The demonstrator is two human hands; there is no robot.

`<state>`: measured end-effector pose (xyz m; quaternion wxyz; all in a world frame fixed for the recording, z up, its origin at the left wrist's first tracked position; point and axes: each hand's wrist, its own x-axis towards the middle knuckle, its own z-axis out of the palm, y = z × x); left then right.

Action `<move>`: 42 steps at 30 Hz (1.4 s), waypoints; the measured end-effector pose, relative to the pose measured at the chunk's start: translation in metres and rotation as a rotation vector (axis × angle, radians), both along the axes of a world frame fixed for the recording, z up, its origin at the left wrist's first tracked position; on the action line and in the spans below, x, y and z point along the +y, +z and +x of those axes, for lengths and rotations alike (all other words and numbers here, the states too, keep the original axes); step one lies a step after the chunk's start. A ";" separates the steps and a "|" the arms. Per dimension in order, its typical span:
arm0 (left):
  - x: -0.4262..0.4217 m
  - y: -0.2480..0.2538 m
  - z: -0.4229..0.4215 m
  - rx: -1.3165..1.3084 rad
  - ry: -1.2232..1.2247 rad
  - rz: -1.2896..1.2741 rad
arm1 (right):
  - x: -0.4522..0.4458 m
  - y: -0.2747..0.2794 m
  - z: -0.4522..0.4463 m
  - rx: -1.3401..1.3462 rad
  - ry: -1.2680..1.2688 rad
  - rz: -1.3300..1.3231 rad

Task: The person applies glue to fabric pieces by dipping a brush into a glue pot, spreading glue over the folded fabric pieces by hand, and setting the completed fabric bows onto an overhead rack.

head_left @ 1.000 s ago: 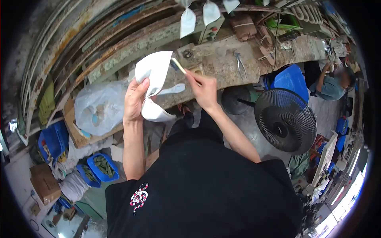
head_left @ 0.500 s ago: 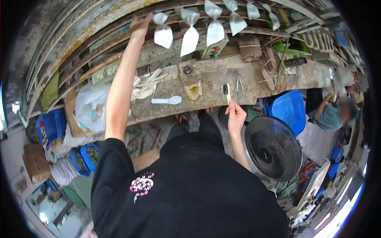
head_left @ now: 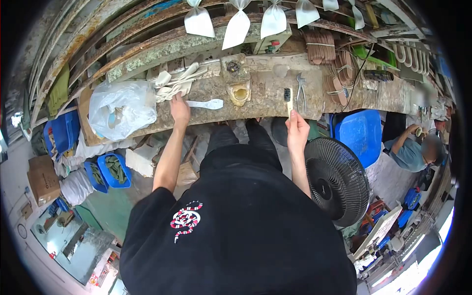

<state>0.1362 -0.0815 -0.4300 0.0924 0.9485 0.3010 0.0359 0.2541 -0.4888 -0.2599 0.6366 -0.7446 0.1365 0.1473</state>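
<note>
My right hand (head_left: 298, 130) grips the pale handle of a small toothbrush-like brush (head_left: 289, 101), its dark bristles over the worn workbench (head_left: 206, 115). My left hand (head_left: 180, 110) reaches over the bench with fingers stretched forward, at the edge of a pile of off-white strips (head_left: 179, 81). Beside its fingers lies a flat white sole-shaped piece (head_left: 209, 104); whether they touch is unclear. A crusted container of yellowish glue-like stuff (head_left: 240, 94) stands mid-bench. Pliers (head_left: 301, 92) lie right of the brush.
White bow-shaped pieces (head_left: 273, 22) hang along the rack above. A clear plastic bag (head_left: 123, 108) sits at the left. Right of me stand a black fan (head_left: 337, 179) and a blue bin (head_left: 361, 137). Bundled brown soles (head_left: 320, 47) lie at the back. Another person (head_left: 410, 152) sits far right.
My left hand has come down from the rack beside the hanging white pieces to the bench near the strips. My right hand still holds the brush, shifted slightly right.
</note>
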 end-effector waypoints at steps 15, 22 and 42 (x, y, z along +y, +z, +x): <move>0.098 0.022 -0.039 -0.716 0.097 -0.355 | 0.067 0.025 -0.097 0.002 0.157 0.027; 0.013 0.166 -0.054 -1.009 0.436 -2.041 | 0.201 0.080 -0.087 -0.288 0.354 -0.062; -0.060 0.226 -0.059 -0.418 -0.069 -2.245 | 0.217 0.100 -0.086 0.127 -0.074 0.643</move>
